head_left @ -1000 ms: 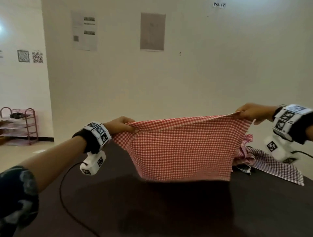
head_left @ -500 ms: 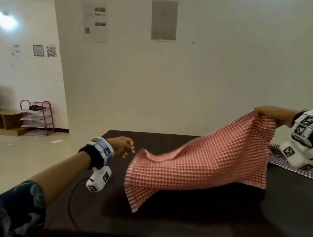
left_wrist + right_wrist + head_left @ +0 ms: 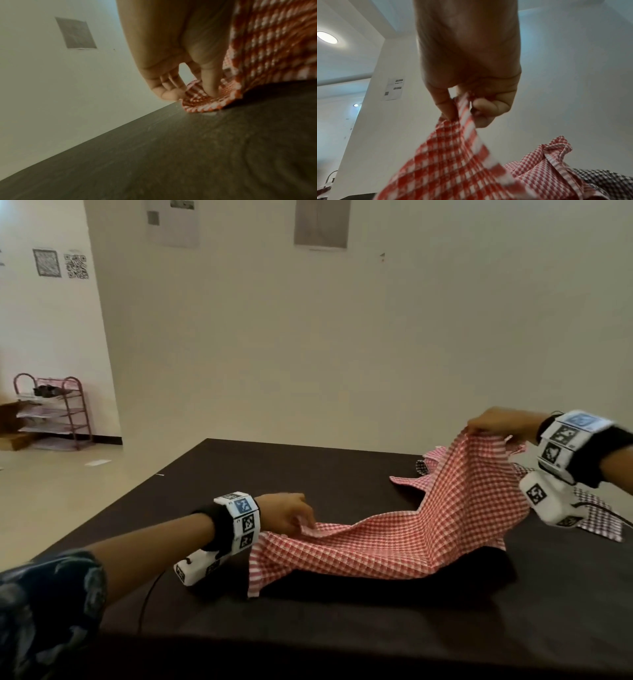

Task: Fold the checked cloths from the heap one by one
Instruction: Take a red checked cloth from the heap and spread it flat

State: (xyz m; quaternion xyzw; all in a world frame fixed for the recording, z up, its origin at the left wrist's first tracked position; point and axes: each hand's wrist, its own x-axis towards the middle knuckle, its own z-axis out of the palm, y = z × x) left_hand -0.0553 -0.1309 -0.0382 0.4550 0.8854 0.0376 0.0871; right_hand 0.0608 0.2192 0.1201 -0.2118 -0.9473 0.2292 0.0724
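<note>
Two hands pinch one red checked cloth [image 3: 404, 529]: left hand [image 3: 287, 513] low, right hand [image 3: 496, 422] raised

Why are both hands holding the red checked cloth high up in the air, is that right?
Only the right hand holds the red checked cloth up. The head view shows the left hand down at the dark table, holding its end there.
</note>
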